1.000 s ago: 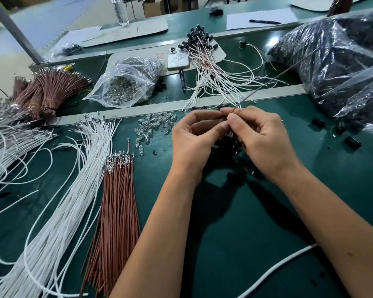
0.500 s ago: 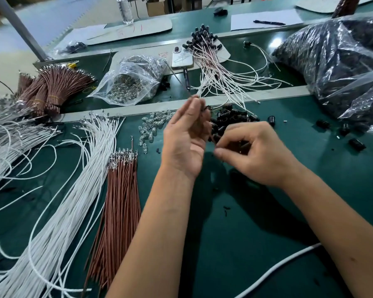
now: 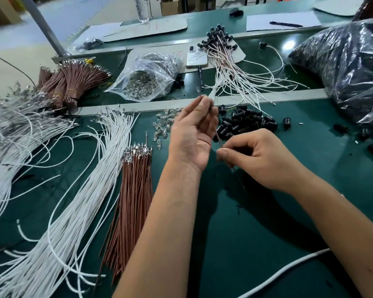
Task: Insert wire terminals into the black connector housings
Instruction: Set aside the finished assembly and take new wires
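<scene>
Two hands work over the pile of black connector housings (image 3: 246,123), which we take as our landmark on the green mat (image 3: 256,222). A second ago both hands met fingertip to fingertip above that pile; now they have drawn apart. Our left hand (image 3: 192,134), just left of the pile, has turned palm up, and its upper fingertips pinch the top of a thin brown wire (image 3: 217,136). Our right hand (image 3: 252,155), just in front of the pile, pinches the wire's lower stretch between thumb and forefinger, its other fingers curled in. Whether a housing already sits on the wire we cannot tell; that end is hidden at the left fingertips. We judge the pulling apart as drawing the wire taut to check or seat a terminal, so this piece looks nearly done.

Loose brown wires (image 3: 136,194) and white wires (image 3: 78,190) lie well left of the pile; finished assemblies (image 3: 228,63) fan out behind it.

As for writing, the phone (image 3: 196,58) behind the pile shows only a scrawl we cannot read, and no brand is legible anywhere.
</scene>
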